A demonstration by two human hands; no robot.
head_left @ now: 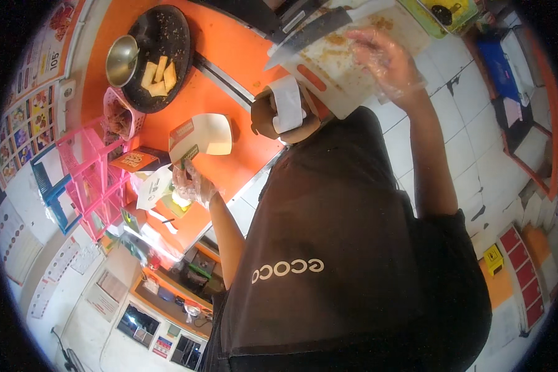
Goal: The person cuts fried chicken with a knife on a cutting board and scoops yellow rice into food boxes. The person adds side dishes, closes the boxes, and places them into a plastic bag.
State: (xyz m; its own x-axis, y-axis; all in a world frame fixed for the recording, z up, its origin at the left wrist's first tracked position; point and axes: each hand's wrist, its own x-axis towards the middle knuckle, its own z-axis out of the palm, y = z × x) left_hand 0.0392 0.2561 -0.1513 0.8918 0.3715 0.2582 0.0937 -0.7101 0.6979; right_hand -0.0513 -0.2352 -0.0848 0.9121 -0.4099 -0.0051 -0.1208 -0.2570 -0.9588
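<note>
My left hand (pixel 195 186), in a clear plastic glove, pinches the near edge of a paper food tray (pixel 218 135) over the orange counter. The tray has a cream inside, and nothing shows in its visible part. My right hand (pixel 384 59), also gloved, hovers over a crumb-strewn white cutting board (pixel 347 93) with its fingers apart and nothing in them. A broad-bladed knife (pixel 310 38) lies across the board's far left part. Beside the board's near left corner stands an open brown takeaway box (pixel 266 118) with a white paper strip (pixel 286 102) on it; its contents are mostly hidden.
A round black tray (pixel 177 43) at the far left bears several golden fried pieces (pixel 159 74) and a metal bowl (pixel 121 61). Left on the orange counter (pixel 229 74) are a pink basket (pixel 119 118) and pink rack (pixel 84 180). A yellow-green tray (pixel 462 18) sits far right.
</note>
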